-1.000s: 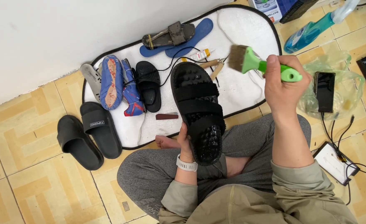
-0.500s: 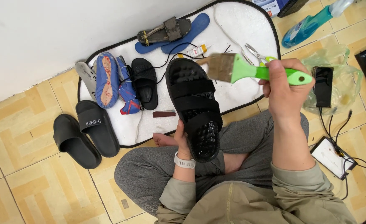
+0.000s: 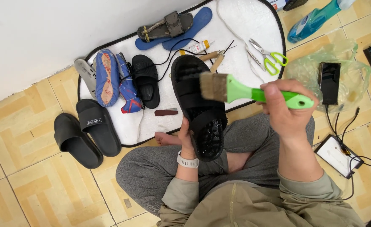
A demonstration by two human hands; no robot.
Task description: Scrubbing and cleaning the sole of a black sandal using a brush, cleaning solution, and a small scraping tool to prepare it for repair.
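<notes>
Tiles of tan and cream cover the floor [image 3: 21,126], laid in a stepped pattern with grey grout, and a plain white wall [image 3: 46,33] meets them along the upper left. A white mat [image 3: 244,25] with a black border lies on the floor against that wall, its rounded far end toward the upper right.

The person sits cross-legged at the mat's near edge in grey trousers. Their left hand [image 3: 186,136], with a white watch on the wrist, is closed around the heel end of a black sandal [image 3: 198,105], holding it sole-side up over the mat's near edge and their knee. Their right hand [image 3: 284,109] is wrapped in a fist around the green handle of a paintbrush [image 3: 236,89], whose bristles touch the sandal's side near its middle.

On the mat, near its left end, lie a grey insole [image 3: 83,72], a pair of blue shoes [image 3: 116,80] and a second black sandal [image 3: 145,80]. A worn sandal on two blue insoles [image 3: 172,27] sits at the far edge. Scissors [image 3: 266,55] with green handles lie near the right edge, beside a small glue tube [image 3: 200,45] and an awl.

Off the mat's left end stand two black slides [image 3: 86,130]. To the right, a phone [image 3: 330,77] rests on a clear plastic bag, with a blue spray bottle [image 3: 311,19] beyond it.
</notes>
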